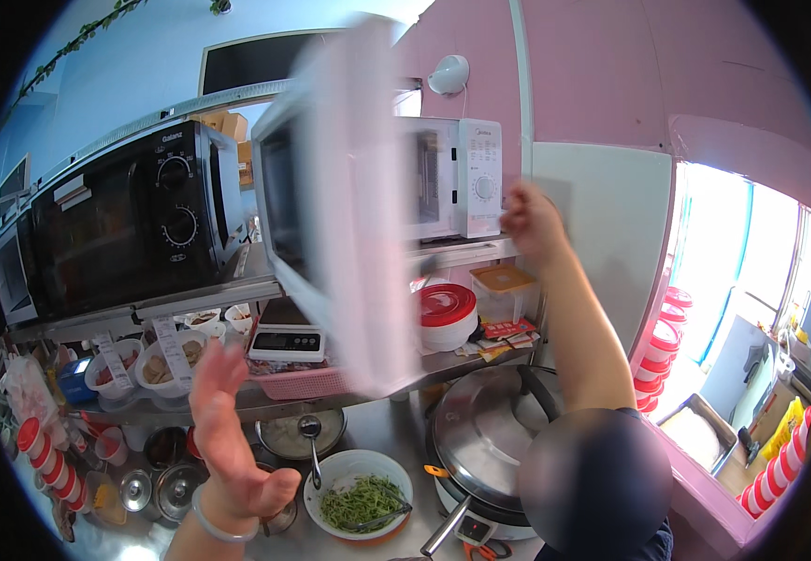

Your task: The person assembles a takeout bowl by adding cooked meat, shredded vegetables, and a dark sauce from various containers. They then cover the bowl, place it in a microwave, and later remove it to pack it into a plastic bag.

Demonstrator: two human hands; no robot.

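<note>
A white microwave (pixel 481 140) stands on the metal shelf with its door (pixel 363 215) swung out toward me, smeared by motion. The cavity shows in part behind the door. Beside the control panel is my right hand (pixel 532 222), its fingers curled and slightly blurred, with nothing visible in them. My left hand (pixel 232 439) is raised below and left of the door, empty, with fingers stretched apart and a pale bangle at the wrist. Under it, on the counter, sits a white bowl (pixel 310 500) of green shredded vegetables with a utensil in it.
A black microwave (pixel 106 210) occupies the shelf's left. Below are a digital scale (pixel 288 343), red-lidded tubs (pixel 448 313) and a pink basket (pixel 303 383). A lidded electric pot (pixel 490 435) stands on the counter at right, its handle jutting toward me. A ladle (pixel 311 439) rests in another bowl.
</note>
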